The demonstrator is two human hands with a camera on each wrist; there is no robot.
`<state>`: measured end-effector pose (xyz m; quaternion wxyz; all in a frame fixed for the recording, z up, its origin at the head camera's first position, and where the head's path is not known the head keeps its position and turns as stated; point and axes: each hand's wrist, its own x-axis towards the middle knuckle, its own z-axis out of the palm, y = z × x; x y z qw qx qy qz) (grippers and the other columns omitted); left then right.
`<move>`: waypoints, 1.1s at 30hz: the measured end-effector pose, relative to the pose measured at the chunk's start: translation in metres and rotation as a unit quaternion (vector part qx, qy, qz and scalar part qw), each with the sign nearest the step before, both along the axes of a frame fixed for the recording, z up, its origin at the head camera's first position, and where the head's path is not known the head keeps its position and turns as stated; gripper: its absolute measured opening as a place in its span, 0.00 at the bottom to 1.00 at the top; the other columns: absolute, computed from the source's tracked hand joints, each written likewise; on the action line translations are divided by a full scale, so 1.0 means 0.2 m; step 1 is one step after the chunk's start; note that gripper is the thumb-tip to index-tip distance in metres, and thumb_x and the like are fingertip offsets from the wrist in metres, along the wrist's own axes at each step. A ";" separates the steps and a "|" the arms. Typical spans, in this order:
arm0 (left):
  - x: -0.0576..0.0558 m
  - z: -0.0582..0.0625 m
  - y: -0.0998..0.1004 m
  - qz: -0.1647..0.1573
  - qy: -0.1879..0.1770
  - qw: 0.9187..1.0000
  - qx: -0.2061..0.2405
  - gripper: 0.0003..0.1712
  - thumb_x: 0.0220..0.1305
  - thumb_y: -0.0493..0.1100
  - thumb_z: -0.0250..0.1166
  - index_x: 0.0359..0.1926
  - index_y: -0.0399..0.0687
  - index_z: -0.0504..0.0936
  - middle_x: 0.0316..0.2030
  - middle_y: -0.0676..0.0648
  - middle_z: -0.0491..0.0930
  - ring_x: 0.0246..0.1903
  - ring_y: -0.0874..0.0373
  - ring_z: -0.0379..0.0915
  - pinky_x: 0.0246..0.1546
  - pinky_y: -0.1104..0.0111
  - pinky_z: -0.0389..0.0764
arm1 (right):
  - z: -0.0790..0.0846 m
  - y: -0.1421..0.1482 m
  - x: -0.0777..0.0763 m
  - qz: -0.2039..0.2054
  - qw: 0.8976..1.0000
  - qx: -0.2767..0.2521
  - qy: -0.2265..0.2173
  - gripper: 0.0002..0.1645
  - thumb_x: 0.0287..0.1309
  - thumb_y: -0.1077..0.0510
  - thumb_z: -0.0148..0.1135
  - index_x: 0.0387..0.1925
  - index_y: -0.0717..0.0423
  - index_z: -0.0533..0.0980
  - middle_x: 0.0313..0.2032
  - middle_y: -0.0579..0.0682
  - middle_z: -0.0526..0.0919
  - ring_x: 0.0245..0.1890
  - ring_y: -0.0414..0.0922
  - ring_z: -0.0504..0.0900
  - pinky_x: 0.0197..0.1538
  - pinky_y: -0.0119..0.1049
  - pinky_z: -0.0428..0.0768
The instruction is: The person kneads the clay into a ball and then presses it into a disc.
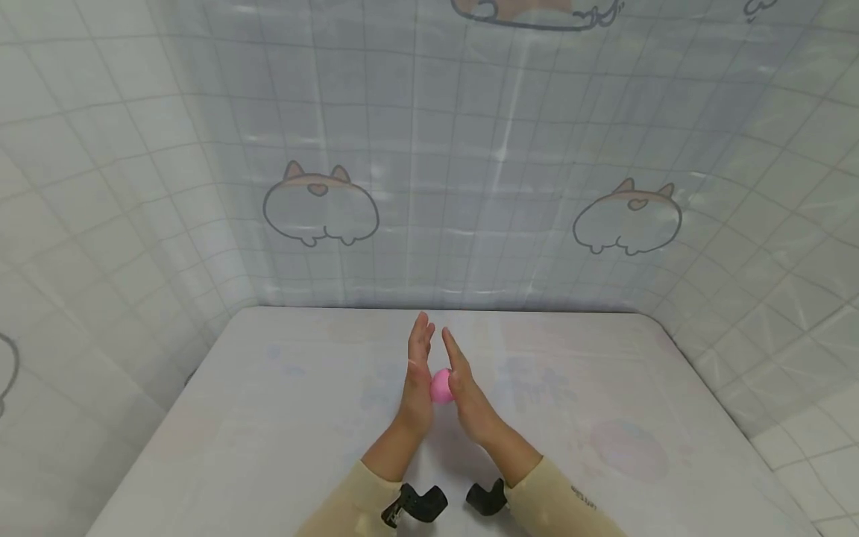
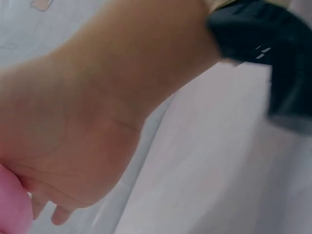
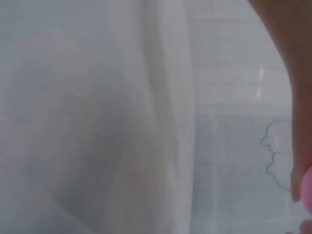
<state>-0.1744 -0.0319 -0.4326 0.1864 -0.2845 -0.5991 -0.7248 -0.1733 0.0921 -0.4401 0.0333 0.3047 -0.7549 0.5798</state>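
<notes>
A smooth pink ball (image 1: 441, 386) sits between the two palms in the head view. My left hand (image 1: 417, 380) presses it from the left side, fingers straight and pointing away. From the right, my right hand (image 1: 473, 403) presses against it, also with extended fingers. The fingertips of the two hands lean toward each other with a narrow gap between. Part of the ball (image 2: 13, 204) shows at the lower left of the left wrist view, beside a palm. At the right edge of the right wrist view, only a sliver of the ball (image 3: 307, 190) is visible.
Under the hands lies a white tabletop (image 1: 268, 432) with faint coloured patterns. A grid-patterned curtain (image 1: 456, 246) with cartoon drawings hangs behind it and along both sides. Black wrist-worn devices (image 1: 424, 503) project inward from both cream sleeves (image 1: 560, 496).
</notes>
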 end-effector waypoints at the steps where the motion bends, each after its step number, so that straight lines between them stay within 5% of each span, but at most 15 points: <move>1: -0.01 0.00 -0.01 0.004 -0.007 1.000 0.004 0.49 0.74 0.72 0.27 0.79 0.42 0.38 0.78 0.42 0.40 0.75 0.38 0.38 0.70 0.40 0.36 | -0.01 0.00 0.01 0.006 1.000 0.001 0.009 0.45 0.73 0.27 0.24 0.80 0.45 0.37 0.80 0.51 0.38 0.78 0.54 0.36 0.69 0.71 0.42; 7: -0.05 0.00 -0.02 0.017 -0.083 0.996 -0.001 0.50 0.70 0.77 0.29 0.80 0.53 0.41 0.78 0.45 0.43 0.76 0.44 0.37 0.69 0.35 0.36 | -0.02 -0.03 0.04 0.049 0.996 -0.020 0.069 0.47 0.73 0.28 0.22 0.80 0.53 0.35 0.80 0.53 0.37 0.78 0.50 0.35 0.68 0.73 0.39; 11: -0.06 -0.03 -0.02 -0.007 -0.120 0.992 -0.039 0.48 0.69 0.78 0.28 0.81 0.59 0.42 0.78 0.46 0.45 0.77 0.47 0.36 0.67 0.31 0.37 | 0.01 -0.06 0.05 0.039 0.992 -0.047 0.113 0.50 0.73 0.28 0.21 0.79 0.58 0.33 0.79 0.58 0.37 0.78 0.51 0.35 0.66 0.75 0.40; 14: -0.05 -0.05 -0.01 -0.022 -0.108 0.990 -0.083 0.47 0.71 0.76 0.26 0.81 0.56 0.42 0.79 0.47 0.43 0.77 0.47 0.35 0.67 0.32 0.37 | 0.02 -0.07 0.04 -0.004 0.990 -0.062 0.128 0.50 0.72 0.27 0.20 0.79 0.57 0.34 0.79 0.60 0.39 0.79 0.50 0.36 0.68 0.72 0.40; 21: -0.01 -0.04 -0.01 -0.049 -0.076 0.986 -0.139 0.43 0.76 0.70 0.24 0.80 0.50 0.44 0.79 0.48 0.41 0.78 0.47 0.33 0.69 0.35 0.38 | 0.05 -0.06 0.00 -0.085 0.984 -0.070 0.138 0.46 0.75 0.32 0.17 0.79 0.59 0.38 0.78 0.62 0.44 0.78 0.50 0.41 0.75 0.43 0.42; 27: 0.00 -0.04 -0.02 -0.075 -0.060 0.982 -0.166 0.44 0.76 0.68 0.20 0.80 0.48 0.43 0.79 0.44 0.40 0.77 0.44 0.34 0.68 0.33 0.39 | 0.09 -0.03 -0.05 -0.107 0.988 -0.057 0.095 0.48 0.73 0.28 0.17 0.80 0.55 0.39 0.79 0.56 0.42 0.78 0.53 0.40 0.72 0.64 0.42; 33: 0.01 -0.02 -0.01 -0.093 -0.026 0.983 -0.155 0.43 0.77 0.67 0.21 0.80 0.46 0.40 0.79 0.43 0.40 0.77 0.42 0.36 0.67 0.31 0.38 | 0.08 -0.01 -0.11 -0.101 0.994 -0.035 0.039 0.50 0.70 0.24 0.22 0.80 0.49 0.38 0.79 0.52 0.39 0.78 0.53 0.40 0.70 0.68 0.41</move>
